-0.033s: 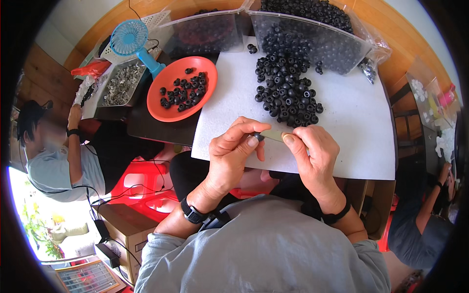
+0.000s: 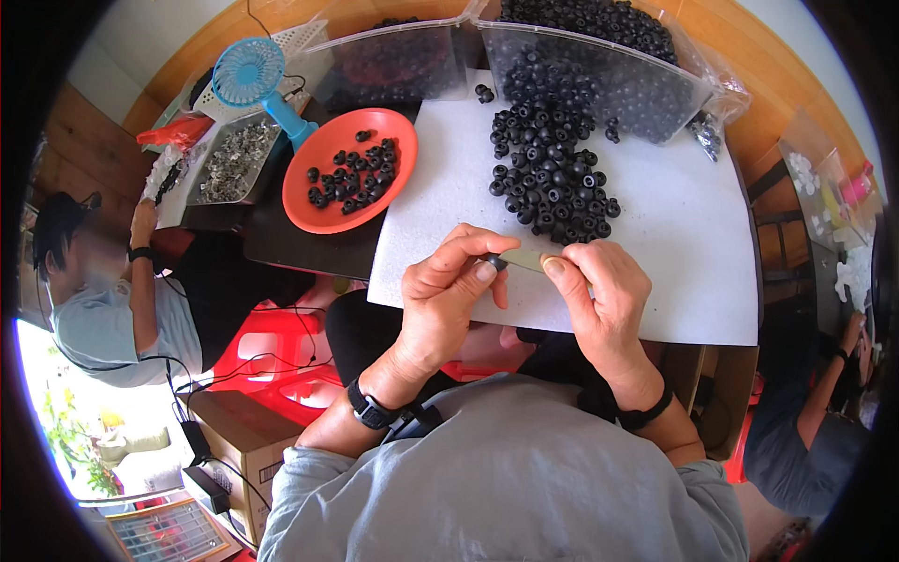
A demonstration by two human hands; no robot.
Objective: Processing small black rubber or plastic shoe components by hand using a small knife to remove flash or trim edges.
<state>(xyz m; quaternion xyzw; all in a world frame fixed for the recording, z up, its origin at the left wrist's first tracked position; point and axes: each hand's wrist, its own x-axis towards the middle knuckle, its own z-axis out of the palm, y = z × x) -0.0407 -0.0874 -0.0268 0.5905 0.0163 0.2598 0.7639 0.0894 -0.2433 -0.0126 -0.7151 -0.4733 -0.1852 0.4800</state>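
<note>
Between the thumb and fingers of my left hand is a small black rounded part. My right hand grips a short, flat knife blade; its handle is hidden in the fingers. The blade's tip meets the black part, or lies just over it. Both hands are above the near edge of a white sheet. Beyond them lies a pile of black rounded parts with holes. To the left, an orange plate carries several more of these parts.
A clear plastic bin full of black parts stands at the back, a second bin to its left. A blue fan and a tray of small scraps are at the left. One person sits left, another right.
</note>
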